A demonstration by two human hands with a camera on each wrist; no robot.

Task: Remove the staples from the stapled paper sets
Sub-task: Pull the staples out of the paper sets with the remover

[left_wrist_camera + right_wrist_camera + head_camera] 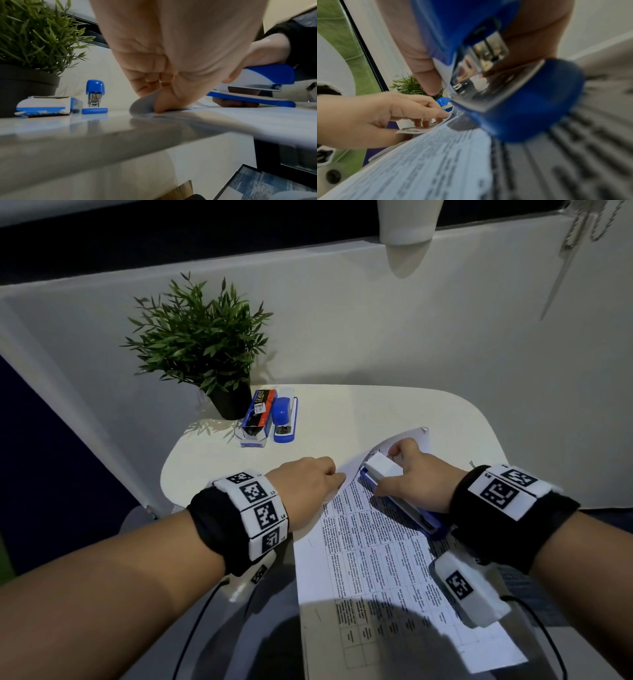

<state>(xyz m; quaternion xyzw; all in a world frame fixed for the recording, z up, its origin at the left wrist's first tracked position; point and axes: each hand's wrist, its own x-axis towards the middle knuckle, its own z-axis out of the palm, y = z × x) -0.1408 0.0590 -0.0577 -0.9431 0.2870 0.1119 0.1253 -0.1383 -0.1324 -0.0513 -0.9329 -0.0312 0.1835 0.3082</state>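
A stapled paper set (373, 563) printed with tables lies on the white table (342, 409) and hangs over its near edge. My left hand (334, 475) pinches the edge of the top sheet (142, 104) between thumb and fingers, and the sheet curls up off the pages below. My right hand (406, 470) grips a blue and white stapler (387, 474) that rests on the paper; its front end points at the far corner under the lifted sheet. In the right wrist view the stapler's (488, 74) metal rear fills the frame above the blurred paper (436, 155). The staple itself is hidden.
A second blue stapler (285, 416) and a box of staples (258, 414) lie at the table's far left, beside a potted plant (202, 344). A white wall stands right behind the table. The table's rounded right edge is close to my right wrist.
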